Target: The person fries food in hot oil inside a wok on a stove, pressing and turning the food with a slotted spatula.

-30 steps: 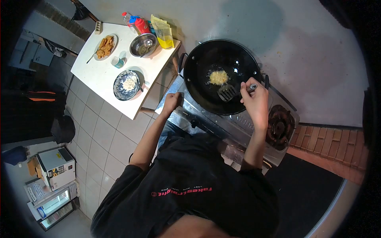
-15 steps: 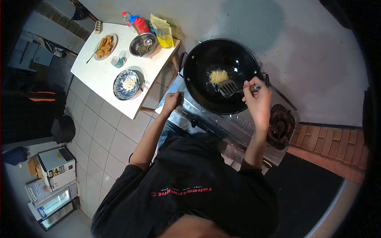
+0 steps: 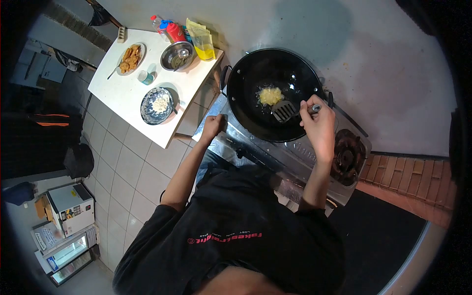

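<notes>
My right hand [image 3: 318,118] is closed around the handle of a slotted spatula [image 3: 285,111]. The spatula's dark blade is inside a black wok [image 3: 255,120], just beside a yellow, bubbling piece of frying food [image 3: 271,96]. The wok stands on a metal gas stove [image 3: 307,156]. Left of the wok, at the stove's near edge, my left hand [image 3: 212,127] is curled into a fist. Whatever its fingers may hold is hidden.
On the left, a white table [image 3: 123,101] bears a plate of fried pieces [image 3: 130,59], a batter bowl [image 3: 157,105], a steel bowl [image 3: 177,55], a cup [image 3: 145,77], a red bottle [image 3: 175,32] and an oil pouch [image 3: 201,42]. A second burner [image 3: 348,155] lies right of the wok.
The spatula blade has shifted very slightly, and my right hand with it. The frying food looks a little yellower. My left hand stays in place.
</notes>
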### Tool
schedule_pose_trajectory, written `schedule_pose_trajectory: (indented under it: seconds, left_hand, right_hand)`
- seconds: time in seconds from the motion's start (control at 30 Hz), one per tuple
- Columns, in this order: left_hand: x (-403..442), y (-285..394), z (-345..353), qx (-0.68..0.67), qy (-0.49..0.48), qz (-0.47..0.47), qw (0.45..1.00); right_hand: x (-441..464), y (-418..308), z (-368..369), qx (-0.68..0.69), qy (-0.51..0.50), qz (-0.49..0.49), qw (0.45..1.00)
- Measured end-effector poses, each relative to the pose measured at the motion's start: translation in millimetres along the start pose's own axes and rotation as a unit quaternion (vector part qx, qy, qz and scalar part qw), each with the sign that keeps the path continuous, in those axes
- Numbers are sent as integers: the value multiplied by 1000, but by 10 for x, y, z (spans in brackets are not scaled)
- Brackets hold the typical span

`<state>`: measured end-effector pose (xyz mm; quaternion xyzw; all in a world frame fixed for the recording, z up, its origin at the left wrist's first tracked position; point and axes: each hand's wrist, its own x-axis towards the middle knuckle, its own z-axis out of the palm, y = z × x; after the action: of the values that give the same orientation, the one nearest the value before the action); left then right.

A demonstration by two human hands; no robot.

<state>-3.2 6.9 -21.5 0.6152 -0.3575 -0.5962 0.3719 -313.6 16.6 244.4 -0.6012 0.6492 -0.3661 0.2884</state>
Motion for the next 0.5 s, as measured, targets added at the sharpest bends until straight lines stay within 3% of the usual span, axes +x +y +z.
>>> schedule_pose_trajectory:
  seconds: [0.17, 0.37, 0.5]
  left_hand:
    - [1, 1, 0, 2, 9, -15, 1000]
    - [58, -89, -29, -11, -6, -3, 1000]
    - [115, -158, -46, -27, -12, -3, 1000]
  right_hand:
    - [41, 126, 45, -13, -13, -28, 999]
    - [8, -24, 11, 34, -4, 23, 999]
    - [37, 79, 32, -4, 2, -23, 1000]
